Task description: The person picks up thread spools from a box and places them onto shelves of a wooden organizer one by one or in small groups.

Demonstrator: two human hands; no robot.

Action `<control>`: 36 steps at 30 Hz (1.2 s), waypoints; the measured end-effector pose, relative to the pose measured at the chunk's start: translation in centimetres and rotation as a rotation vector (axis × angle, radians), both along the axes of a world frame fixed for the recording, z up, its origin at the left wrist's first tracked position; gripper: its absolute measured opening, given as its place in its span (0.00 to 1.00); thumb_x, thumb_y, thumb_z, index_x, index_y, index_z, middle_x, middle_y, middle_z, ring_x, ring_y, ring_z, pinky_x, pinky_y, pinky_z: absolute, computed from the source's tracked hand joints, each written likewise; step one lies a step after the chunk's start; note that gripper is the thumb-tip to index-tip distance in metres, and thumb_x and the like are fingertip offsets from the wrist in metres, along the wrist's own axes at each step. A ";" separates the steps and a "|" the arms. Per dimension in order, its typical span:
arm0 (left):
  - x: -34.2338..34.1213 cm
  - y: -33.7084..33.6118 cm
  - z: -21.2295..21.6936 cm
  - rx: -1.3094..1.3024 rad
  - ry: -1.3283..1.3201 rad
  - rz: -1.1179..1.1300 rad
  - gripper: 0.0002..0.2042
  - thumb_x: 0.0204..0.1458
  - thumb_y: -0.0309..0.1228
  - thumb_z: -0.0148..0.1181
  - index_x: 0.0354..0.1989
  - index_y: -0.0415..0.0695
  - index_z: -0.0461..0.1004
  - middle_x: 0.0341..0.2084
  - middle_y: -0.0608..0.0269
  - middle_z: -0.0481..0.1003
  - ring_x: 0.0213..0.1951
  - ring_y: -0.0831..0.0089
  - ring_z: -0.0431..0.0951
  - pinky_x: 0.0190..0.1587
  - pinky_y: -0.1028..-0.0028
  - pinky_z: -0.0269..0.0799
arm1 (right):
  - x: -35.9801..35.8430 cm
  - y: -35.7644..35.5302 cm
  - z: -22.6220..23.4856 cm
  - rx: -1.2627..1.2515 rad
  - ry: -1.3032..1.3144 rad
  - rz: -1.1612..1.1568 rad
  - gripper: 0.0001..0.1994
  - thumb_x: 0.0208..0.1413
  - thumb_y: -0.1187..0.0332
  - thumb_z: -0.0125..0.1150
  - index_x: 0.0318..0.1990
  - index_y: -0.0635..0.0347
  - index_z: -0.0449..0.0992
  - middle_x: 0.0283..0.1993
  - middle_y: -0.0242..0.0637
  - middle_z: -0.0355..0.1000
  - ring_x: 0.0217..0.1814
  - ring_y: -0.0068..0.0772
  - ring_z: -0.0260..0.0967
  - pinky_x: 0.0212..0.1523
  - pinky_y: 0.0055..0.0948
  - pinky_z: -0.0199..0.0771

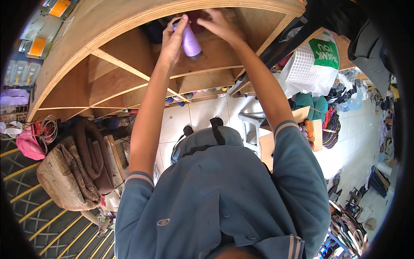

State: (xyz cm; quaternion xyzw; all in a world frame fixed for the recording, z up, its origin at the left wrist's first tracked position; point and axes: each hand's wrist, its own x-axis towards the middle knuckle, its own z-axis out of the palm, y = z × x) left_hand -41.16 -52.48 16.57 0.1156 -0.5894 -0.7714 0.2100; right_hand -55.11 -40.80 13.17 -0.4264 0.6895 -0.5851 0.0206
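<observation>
My left hand (173, 39) is closed around a cone of purple thread (190, 42), held tilted in front of a wooden shelf compartment. The cone's dark lower end points down and to the right. Just right of it, my right hand (219, 26) reaches into the same compartment with its fingers apart and nothing visible in them. Beside those fingers, deeper in, is a dark red thing (196, 26), partly hidden by the cone and too shaded to name. Both arms are raised toward the wooden shelf (116, 32).
Lower compartments hold small coloured spools (174, 99). At right hang a white and green plastic bag (317, 62) and teal bundles (317, 105), above an open cardboard box (318, 134). A grey stool (251, 123) stands on the tiled floor. Folded brown cloth (69, 172) lies at left.
</observation>
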 end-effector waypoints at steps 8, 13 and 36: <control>0.5 -1.3 0.3 0.083 -0.073 0.003 0.16 0.52 0.43 0.63 0.40 0.43 0.75 0.32 0.67 0.76 0.33 0.79 0.73 0.38 0.75 0.71 | 0.7 -2.1 1.1 0.326 -0.248 0.284 0.18 0.51 0.65 0.58 0.48 0.65 0.73 0.43 0.42 0.75 0.44 0.38 0.73 0.43 0.32 0.74; 1.2 -0.5 -0.4 0.056 -0.118 0.025 0.16 0.51 0.44 0.64 0.37 0.44 0.76 0.33 0.68 0.75 0.32 0.78 0.70 0.38 0.76 0.69 | -2.1 -5.8 0.8 0.189 -0.190 0.122 0.17 0.50 0.69 0.57 0.49 0.64 0.72 0.44 0.42 0.74 0.47 0.40 0.72 0.44 0.33 0.74; 0.6 -0.8 0.8 -0.106 -0.045 0.106 0.19 0.53 0.43 0.63 0.43 0.40 0.75 0.33 0.64 0.76 0.34 0.79 0.73 0.39 0.76 0.70 | -2.6 -3.0 -2.6 0.139 -0.791 0.628 0.21 0.54 0.68 0.58 0.56 0.59 0.66 0.51 0.40 0.69 0.50 0.32 0.69 0.53 0.35 0.72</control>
